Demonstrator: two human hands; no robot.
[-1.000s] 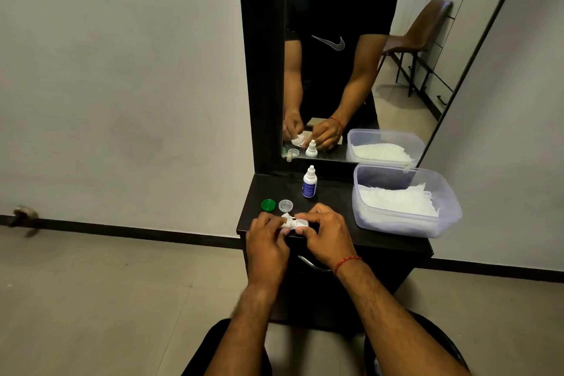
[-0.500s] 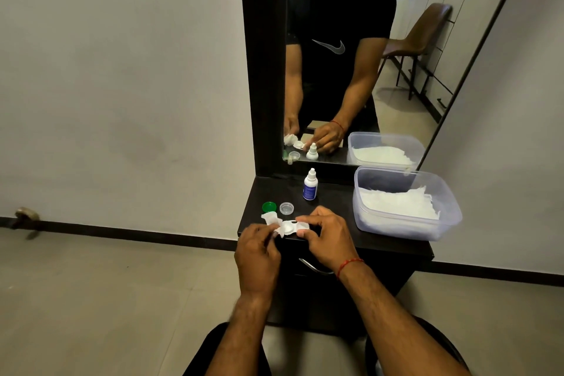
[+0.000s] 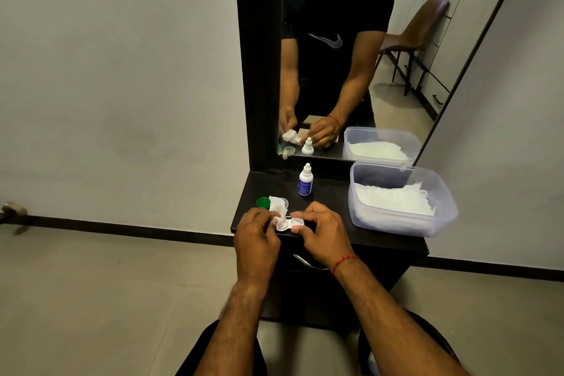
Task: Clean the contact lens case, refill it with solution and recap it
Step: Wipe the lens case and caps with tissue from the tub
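Note:
A clear contact lens case [image 3: 288, 223] with both wells uncapped is held at the front edge of the dark dresser top [image 3: 329, 192]. My right hand [image 3: 320, 233] pinches its right end. My left hand [image 3: 256, 238] holds a crumpled white tissue [image 3: 278, 206] against the case's left well. A green cap [image 3: 263, 202] lies just behind my left hand, and a clear cap [image 3: 285, 201] is partly hidden by the tissue. The small white solution bottle [image 3: 305, 181] with a blue label stands capped further back.
A clear plastic tub [image 3: 399, 224] holding white tissues fills the right side of the top. A mirror [image 3: 351, 55] rises behind, reflecting a person and a chair. A drawer handle [image 3: 308, 264] sits below the edge. Bare floor lies to the left.
My left hand drew the tissue off the case to the left, uncovering the wells, and now holds it up at the left well. My right hand has stayed on the case.

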